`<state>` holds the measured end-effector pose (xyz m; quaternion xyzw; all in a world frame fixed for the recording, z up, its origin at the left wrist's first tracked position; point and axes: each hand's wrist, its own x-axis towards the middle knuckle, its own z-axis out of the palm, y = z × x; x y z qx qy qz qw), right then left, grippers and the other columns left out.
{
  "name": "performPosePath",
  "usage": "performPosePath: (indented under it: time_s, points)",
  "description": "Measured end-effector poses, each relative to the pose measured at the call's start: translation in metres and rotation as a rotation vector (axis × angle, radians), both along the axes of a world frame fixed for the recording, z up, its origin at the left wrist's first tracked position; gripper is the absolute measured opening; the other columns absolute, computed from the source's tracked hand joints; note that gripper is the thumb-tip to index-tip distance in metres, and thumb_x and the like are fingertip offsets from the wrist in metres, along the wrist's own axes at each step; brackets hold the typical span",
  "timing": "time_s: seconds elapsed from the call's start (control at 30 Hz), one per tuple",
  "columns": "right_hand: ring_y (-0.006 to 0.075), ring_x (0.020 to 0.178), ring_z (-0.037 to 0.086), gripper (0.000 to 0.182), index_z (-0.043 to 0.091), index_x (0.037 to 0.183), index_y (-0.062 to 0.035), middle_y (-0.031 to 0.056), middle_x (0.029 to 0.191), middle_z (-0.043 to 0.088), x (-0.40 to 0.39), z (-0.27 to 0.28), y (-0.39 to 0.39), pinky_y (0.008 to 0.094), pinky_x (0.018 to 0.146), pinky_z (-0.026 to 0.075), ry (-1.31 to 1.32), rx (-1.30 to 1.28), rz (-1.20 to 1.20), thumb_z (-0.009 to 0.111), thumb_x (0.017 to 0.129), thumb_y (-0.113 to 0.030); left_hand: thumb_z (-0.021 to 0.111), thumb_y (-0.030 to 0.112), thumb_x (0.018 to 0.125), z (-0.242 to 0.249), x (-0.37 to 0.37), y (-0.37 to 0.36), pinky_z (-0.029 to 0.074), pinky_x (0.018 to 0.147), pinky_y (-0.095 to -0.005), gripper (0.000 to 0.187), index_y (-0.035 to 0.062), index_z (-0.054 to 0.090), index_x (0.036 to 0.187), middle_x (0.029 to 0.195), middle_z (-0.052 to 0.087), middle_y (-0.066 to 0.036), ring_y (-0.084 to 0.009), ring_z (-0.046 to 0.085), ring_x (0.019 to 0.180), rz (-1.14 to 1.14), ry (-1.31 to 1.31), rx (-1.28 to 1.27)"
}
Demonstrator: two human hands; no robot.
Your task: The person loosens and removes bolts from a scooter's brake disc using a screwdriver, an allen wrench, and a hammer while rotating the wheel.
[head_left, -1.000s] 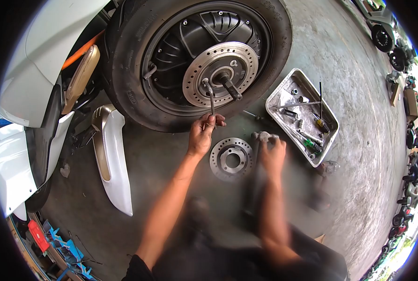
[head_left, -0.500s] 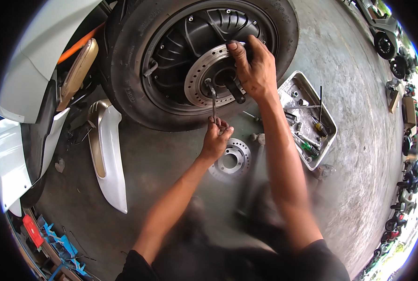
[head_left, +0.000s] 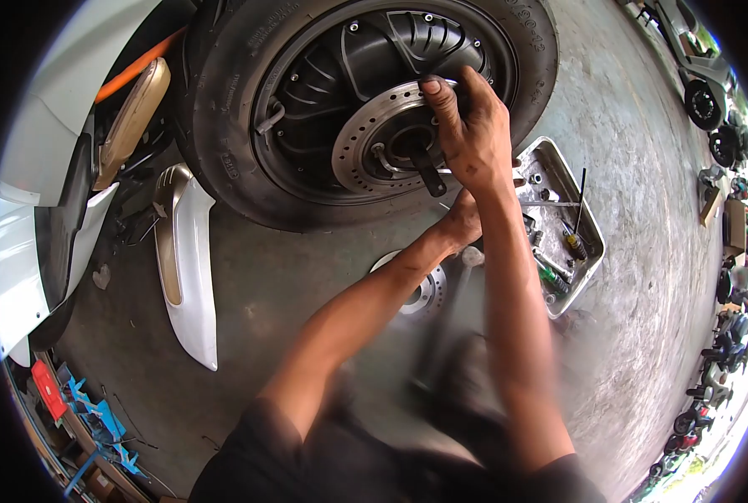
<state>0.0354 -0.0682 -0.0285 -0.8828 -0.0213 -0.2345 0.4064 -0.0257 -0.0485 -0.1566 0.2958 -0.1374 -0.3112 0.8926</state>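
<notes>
A perforated brake disc (head_left: 359, 134) sits against the black hub (head_left: 374, 59) of a wheel with a thick tyre (head_left: 231, 126). My right hand (head_left: 474, 138) is on the disc's right side, thumb on its upper edge and fingers bent around it. A bent Allen key (head_left: 407, 172) has its short end in a bolt left of the black axle (head_left: 428, 172), and its long arm points right. My left hand (head_left: 464, 220) is at the far end of that arm, its fingers mostly hidden behind my right wrist.
A second brake disc (head_left: 428, 293) lies on the floor beside a hammer (head_left: 472, 256). At the right is a metal tray (head_left: 596, 247) of sockets and screwdrivers. A white-and-gold panel (head_left: 202, 293) lies at the left near the scooter bodywork (head_left: 64, 151).
My left hand has swung right and up, turning the Allen key's long arm from pointing down toward me to pointing right. My right hand stays on the disc. The view has shifted slightly.
</notes>
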Motion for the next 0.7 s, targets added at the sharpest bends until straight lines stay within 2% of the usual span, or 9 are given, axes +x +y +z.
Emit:
performPosePath:
  time_s: [0.07,0.13,0.2,0.3,0.4,0.43,0.53,0.6,0.7]
  points:
    - [0.0419,0.079,0.059,0.061,0.055,0.086,0.0030,0.0198,0.080,0.057,-0.001,0.002,-0.001,0.0468,0.070,0.047,0.017,-0.009,0.012,0.063,0.090,-0.058,0.061,0.010,0.094,-0.006,0.002,-0.001,0.046,0.094,-0.0316,0.043,0.0012,0.044,0.133,0.121,0.053,-0.005,-0.0119,0.049,0.117,0.016,-0.023,0.030]
    - [0.0416,0.078,0.059,0.061,0.055,0.085,0.0028,0.0195,0.079,0.057,0.002,0.000,-0.003,0.0466,0.069,0.047,0.004,-0.025,0.010,0.063,0.090,-0.058,0.060,0.012,0.094,-0.016,0.007,-0.002,0.050,0.084,-0.0365,0.030,0.0009,0.054,0.121,0.112,0.063,-0.012,-0.0209,0.061,0.103,0.235,-0.202,0.087]
    - [0.0403,0.075,0.059,0.061,0.055,0.084,0.0020,0.0183,0.077,0.057,0.000,0.000,-0.004,0.0458,0.069,0.047,0.018,-0.031,0.020,0.064,0.090,-0.058,0.060,0.015,0.095,-0.042,0.012,0.005,0.051,0.087,-0.0351,0.034,0.0012,0.051,0.125,0.118,0.061,-0.012,-0.0199,0.060,0.105,0.210,-0.203,0.221]
    - [0.0395,0.075,0.060,0.061,0.055,0.083,0.0017,0.0179,0.077,0.057,0.000,0.002,-0.004,0.0458,0.068,0.047,0.017,-0.032,0.016,0.063,0.090,-0.059,0.064,0.020,0.092,-0.072,0.015,-0.003,0.052,0.085,-0.0326,0.031,0.0022,0.059,0.117,0.108,0.066,-0.011,-0.0177,0.063,0.097,0.323,-0.188,0.353]
    - [0.0389,0.073,0.059,0.062,0.055,0.082,0.0015,0.0174,0.076,0.057,-0.001,0.000,-0.002,0.0456,0.067,0.047,0.014,-0.010,0.016,0.063,0.090,-0.059,0.070,0.020,0.087,-0.023,-0.006,0.012,0.048,0.065,-0.0338,0.021,0.0004,0.065,0.081,0.073,0.068,-0.007,-0.0165,0.064,0.070,0.471,-0.458,0.840]
    - [0.0388,0.073,0.059,0.062,0.054,0.082,0.0015,0.0172,0.076,0.057,0.000,0.000,-0.003,0.0457,0.067,0.047,0.019,-0.011,0.012,0.063,0.090,-0.059,0.054,0.009,0.093,0.003,-0.019,0.016,0.044,0.055,-0.0409,0.024,-0.0064,0.056,0.076,0.062,0.059,-0.021,-0.0305,0.060,0.052,0.546,-0.383,0.708]
    - [0.0392,0.074,0.060,0.062,0.055,0.082,0.0012,0.0173,0.076,0.058,0.002,0.001,-0.004,0.0458,0.067,0.047,0.016,-0.023,0.013,0.063,0.090,-0.059,0.053,0.011,0.095,0.004,-0.019,0.017,0.044,0.055,-0.0393,0.025,-0.0069,0.057,0.078,0.064,0.061,-0.021,-0.0274,0.062,0.055,0.426,-0.236,0.656]
    - [0.0393,0.074,0.060,0.061,0.055,0.082,0.0012,0.0173,0.076,0.058,0.001,-0.001,-0.004,0.0458,0.067,0.047,0.018,-0.021,0.010,0.063,0.090,-0.059,0.053,0.012,0.096,-0.026,-0.007,0.003,0.045,0.056,-0.0395,0.025,-0.0074,0.057,0.081,0.065,0.061,-0.021,-0.0225,0.065,0.060,0.565,-0.410,0.706]
    - [0.0390,0.073,0.060,0.061,0.055,0.083,0.0013,0.0174,0.077,0.058,0.002,-0.001,-0.003,0.0453,0.067,0.047,0.011,-0.004,0.024,0.063,0.090,-0.059,0.053,0.015,0.097,-0.029,0.002,-0.014,0.045,0.059,-0.0443,0.029,-0.0082,0.056,0.080,0.068,0.061,-0.025,-0.0357,0.065,0.065,0.461,0.050,0.411]
